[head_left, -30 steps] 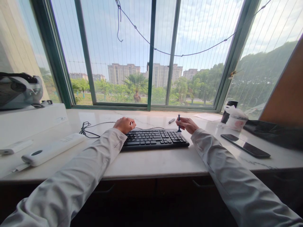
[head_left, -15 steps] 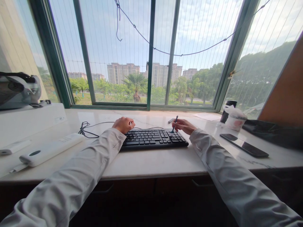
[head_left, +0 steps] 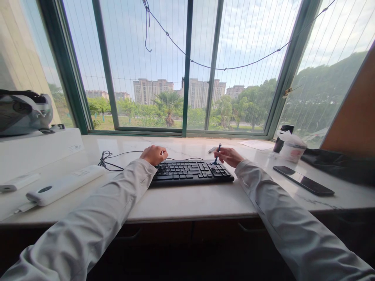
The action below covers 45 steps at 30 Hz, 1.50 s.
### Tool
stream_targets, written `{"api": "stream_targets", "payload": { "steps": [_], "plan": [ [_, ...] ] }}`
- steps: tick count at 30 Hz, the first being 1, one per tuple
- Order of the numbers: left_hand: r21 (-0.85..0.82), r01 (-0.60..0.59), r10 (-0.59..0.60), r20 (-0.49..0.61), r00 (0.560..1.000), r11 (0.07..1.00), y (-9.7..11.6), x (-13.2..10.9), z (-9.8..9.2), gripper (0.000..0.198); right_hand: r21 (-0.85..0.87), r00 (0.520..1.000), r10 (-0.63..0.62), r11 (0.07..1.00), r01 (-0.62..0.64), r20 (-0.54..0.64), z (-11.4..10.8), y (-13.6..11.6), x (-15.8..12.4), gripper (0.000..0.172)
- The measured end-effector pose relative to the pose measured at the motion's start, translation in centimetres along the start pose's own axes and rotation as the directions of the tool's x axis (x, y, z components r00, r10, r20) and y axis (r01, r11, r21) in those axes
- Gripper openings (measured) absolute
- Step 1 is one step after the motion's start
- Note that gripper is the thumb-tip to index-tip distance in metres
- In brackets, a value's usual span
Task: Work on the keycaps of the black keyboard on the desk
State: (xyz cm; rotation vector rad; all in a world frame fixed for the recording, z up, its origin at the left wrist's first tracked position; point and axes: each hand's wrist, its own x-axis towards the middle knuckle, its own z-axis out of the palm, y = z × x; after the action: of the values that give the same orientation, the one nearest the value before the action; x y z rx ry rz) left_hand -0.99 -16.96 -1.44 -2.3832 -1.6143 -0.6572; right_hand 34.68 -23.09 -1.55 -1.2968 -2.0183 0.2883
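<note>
A black keyboard [head_left: 187, 170] lies on the white marble counter, its number keys to the right. My right hand [head_left: 230, 156] pinches a small dark blue brush [head_left: 217, 156], held nearly upright. The white bristles at its lower end touch the number keys. At the keyboard's far left corner rests my left hand [head_left: 154, 155], its fingers curled closed. The palm side is out of sight, so whether it grips the keyboard's edge or anything else is hidden. My left sleeve covers the keyboard's near left end.
A small silver-and-white object [head_left: 212, 150] lies behind the brush. To the left are a coiled black cable [head_left: 109, 160], a white elongated device [head_left: 66, 185] and a white box [head_left: 41, 150] bearing a headset [head_left: 25, 112]. A phone [head_left: 303, 180] and a bagged cup [head_left: 293, 148] stand right.
The brush has shifted slightly and its white bristles show more clearly over the number keys. My left hand keeps its place at the keyboard's far left corner.
</note>
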Motion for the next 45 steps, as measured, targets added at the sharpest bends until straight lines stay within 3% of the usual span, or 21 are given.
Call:
{"api": "stream_targets", "payload": {
  "steps": [24,45],
  "plan": [
    [-0.005,-0.002,0.002,0.011,1.0,1.0,-0.1,0.1,0.0,0.034,0.023,0.995,0.077,0.997,-0.075,-0.062,-0.1,0.1,-0.2,0.039],
    [0.002,-0.005,0.005,0.012,1.0,1.0,0.0,0.0,-0.1,0.033,-0.09,0.982,0.099,0.989,-0.115,-0.161,-0.3,0.8,0.1,0.033]
  ]
}}
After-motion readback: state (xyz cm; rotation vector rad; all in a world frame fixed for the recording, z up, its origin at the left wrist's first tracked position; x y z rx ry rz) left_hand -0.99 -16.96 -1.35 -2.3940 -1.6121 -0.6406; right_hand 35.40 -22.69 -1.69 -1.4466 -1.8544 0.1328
